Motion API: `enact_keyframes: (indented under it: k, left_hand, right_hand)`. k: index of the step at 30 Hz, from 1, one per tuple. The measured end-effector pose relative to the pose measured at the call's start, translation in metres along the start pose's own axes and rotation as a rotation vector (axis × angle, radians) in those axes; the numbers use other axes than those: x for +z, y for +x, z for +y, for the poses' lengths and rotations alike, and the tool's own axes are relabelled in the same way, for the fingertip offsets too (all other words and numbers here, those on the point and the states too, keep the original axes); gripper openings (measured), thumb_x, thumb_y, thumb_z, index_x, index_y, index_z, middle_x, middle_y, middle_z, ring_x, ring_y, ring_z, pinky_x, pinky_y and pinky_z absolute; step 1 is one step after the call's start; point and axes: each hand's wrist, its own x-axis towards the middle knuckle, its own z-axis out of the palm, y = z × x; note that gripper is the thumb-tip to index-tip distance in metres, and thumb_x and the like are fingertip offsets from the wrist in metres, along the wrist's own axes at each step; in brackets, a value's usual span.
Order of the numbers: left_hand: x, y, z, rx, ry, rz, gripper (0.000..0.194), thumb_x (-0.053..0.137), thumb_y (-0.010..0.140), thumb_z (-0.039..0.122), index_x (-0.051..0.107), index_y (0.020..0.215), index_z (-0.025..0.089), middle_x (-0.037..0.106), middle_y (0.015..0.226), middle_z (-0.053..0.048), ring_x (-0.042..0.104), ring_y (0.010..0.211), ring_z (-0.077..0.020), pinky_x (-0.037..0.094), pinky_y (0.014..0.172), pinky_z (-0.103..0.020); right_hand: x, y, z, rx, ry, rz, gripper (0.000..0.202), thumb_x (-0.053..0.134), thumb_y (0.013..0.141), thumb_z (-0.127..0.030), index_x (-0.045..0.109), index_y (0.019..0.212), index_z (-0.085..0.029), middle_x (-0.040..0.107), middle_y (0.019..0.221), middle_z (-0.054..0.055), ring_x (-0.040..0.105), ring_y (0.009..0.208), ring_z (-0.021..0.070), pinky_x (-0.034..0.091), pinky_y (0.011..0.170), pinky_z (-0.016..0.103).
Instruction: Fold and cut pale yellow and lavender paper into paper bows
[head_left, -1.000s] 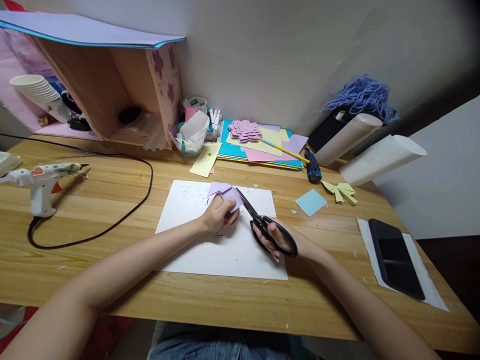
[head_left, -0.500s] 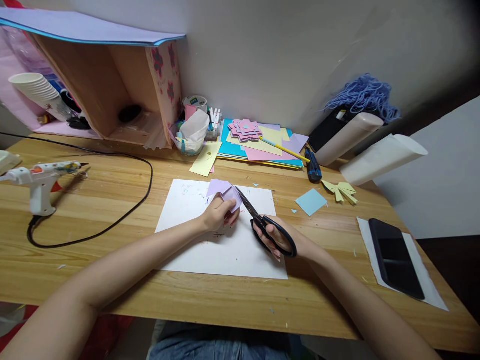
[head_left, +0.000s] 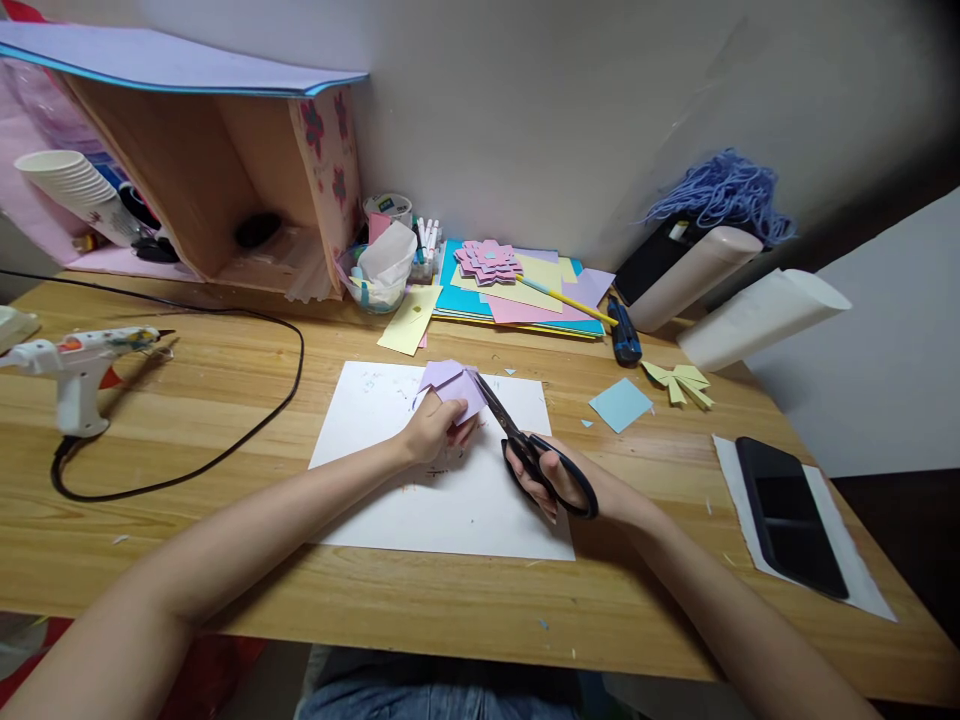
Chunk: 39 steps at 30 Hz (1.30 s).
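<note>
A folded piece of purple paper point(head_left: 466, 392) is pinched in my left hand point(head_left: 431, 430), above a white sheet point(head_left: 405, 510) with small coloured marks. My right hand point(head_left: 551, 475) is closed round the handles of black scissors point(head_left: 517, 430). The blade tips touch or overlap the upper right edge of the purple paper; whether they are cutting into it I cannot tell. My left fingertips are partly hidden behind the paper. To the right of the scissors lies a light blue paper square point(head_left: 621, 404).
A glue gun point(head_left: 82, 375) with a looping black cord is on the left. Behind stand an open box point(head_left: 330, 180) and coloured papers bearing a pink paper flower point(head_left: 487, 262). On the right are a utility knife point(head_left: 625, 335), a yellow paper bow point(head_left: 679, 384) and a phone point(head_left: 791, 515).
The purple paper has been turned slightly in my left hand, with more of its face showing. The scissors have barely moved and still meet its edge.
</note>
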Motion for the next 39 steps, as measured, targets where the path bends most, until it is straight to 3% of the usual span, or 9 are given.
enact_keyframes:
  k: [9, 11, 14, 17, 21, 24, 30, 35, 39]
  left_hand:
    - [0.0, 0.004, 0.007, 0.007, -0.085, 0.14, 0.036, 0.04, 0.073, 0.031, 0.036, 0.038, 0.02, 0.034, 0.036, 0.0, 0.041, 0.042, -0.0125, 0.033, 0.049, -0.028]
    - [-0.002, 0.004, 0.01, -0.08, -0.127, 0.099, 0.03, 0.041, 0.07, 0.032, 0.043, 0.042, 0.019, 0.041, 0.04, -0.001, 0.041, 0.043, -0.0125, 0.032, 0.047, -0.027]
    - [-0.007, 0.006, 0.016, -0.303, -0.236, -0.108, 0.031, 0.039, 0.067, 0.036, 0.056, 0.053, 0.014, 0.05, 0.046, -0.005, 0.039, 0.039, -0.0128, 0.029, 0.042, -0.027]
    - [-0.011, 0.009, 0.02, -0.419, -0.361, -0.292, 0.033, 0.039, 0.063, 0.037, 0.051, 0.041, 0.016, 0.037, 0.032, -0.004, 0.037, 0.035, -0.0147, 0.025, 0.039, -0.028]
    - [-0.014, 0.011, 0.023, -0.476, -0.505, -0.432, 0.027, 0.044, 0.058, 0.033, 0.046, 0.035, 0.02, 0.016, 0.023, 0.001, 0.042, 0.034, -0.0195, 0.031, 0.043, -0.03]
    - [-0.013, 0.009, 0.023, -0.558, -0.533, -0.55, 0.025, 0.045, 0.058, 0.032, 0.059, 0.046, 0.015, 0.023, 0.023, 0.0, 0.045, 0.034, -0.0211, 0.033, 0.043, -0.031]
    - [-0.011, 0.005, 0.024, -0.699, -0.58, -0.716, 0.027, 0.045, 0.057, 0.033, 0.06, 0.045, 0.014, 0.036, 0.025, -0.006, 0.048, 0.036, -0.0233, 0.038, 0.045, -0.035]
    - [-0.014, 0.006, 0.022, -0.626, -0.628, -0.539, 0.028, 0.046, 0.063, 0.03, 0.061, 0.049, 0.011, 0.044, 0.032, -0.005, 0.046, 0.036, -0.0163, 0.039, 0.048, -0.03]
    - [-0.014, 0.009, 0.022, -0.506, -0.702, -0.277, 0.036, 0.046, 0.076, 0.039, 0.066, 0.069, 0.01, 0.062, 0.058, -0.008, 0.057, 0.056, -0.0172, 0.044, 0.065, -0.03]
  right_hand:
    - [-0.027, -0.004, 0.004, 0.046, 0.285, -0.163, 0.074, 0.04, 0.052, -0.087, 0.043, 0.08, -0.019, 0.039, 0.054, -0.008, 0.034, 0.038, 0.0051, 0.041, 0.036, 0.021]
    - [-0.035, 0.005, 0.006, -0.03, 0.367, -0.019, 0.075, 0.037, 0.049, -0.09, 0.041, 0.074, -0.02, 0.041, 0.049, -0.008, 0.035, 0.032, 0.0066, 0.04, 0.032, 0.023]
    - [-0.039, 0.015, 0.003, -0.132, 0.281, 0.41, 0.06, 0.043, 0.065, -0.08, 0.041, 0.068, -0.02, 0.05, 0.049, -0.004, 0.038, 0.031, 0.0074, 0.039, 0.033, 0.023]
    - [-0.034, 0.015, -0.003, -0.081, 0.089, 0.586, 0.042, 0.052, 0.077, -0.06, 0.045, 0.07, -0.019, 0.055, 0.047, -0.002, 0.033, 0.03, 0.0054, 0.029, 0.031, 0.02]
    - [-0.019, 0.012, -0.006, -0.022, 0.074, 0.503, 0.036, 0.057, 0.077, -0.051, 0.044, 0.071, -0.018, 0.061, 0.054, 0.0, 0.03, 0.031, 0.0036, 0.024, 0.03, 0.018]
    - [-0.008, 0.015, -0.004, -0.002, 0.153, 0.416, 0.035, 0.06, 0.075, -0.05, 0.045, 0.071, -0.018, 0.05, 0.044, -0.007, 0.03, 0.03, 0.0036, 0.025, 0.03, 0.017]
    - [0.008, 0.022, -0.002, 0.013, 0.413, 0.273, 0.034, 0.066, 0.072, -0.044, 0.045, 0.068, -0.017, 0.033, 0.038, -0.013, 0.026, 0.031, 0.0026, 0.026, 0.031, 0.015]
    - [0.002, 0.022, 0.001, -0.016, 0.515, 0.315, 0.032, 0.072, 0.068, -0.034, 0.045, 0.071, -0.017, 0.035, 0.041, -0.012, 0.026, 0.034, 0.0012, 0.021, 0.033, 0.014]
    - [-0.006, 0.025, 0.003, -0.103, 0.581, 0.541, 0.037, 0.077, 0.062, -0.032, 0.044, 0.071, -0.018, 0.038, 0.045, -0.012, 0.028, 0.034, 0.001, 0.022, 0.032, 0.014]
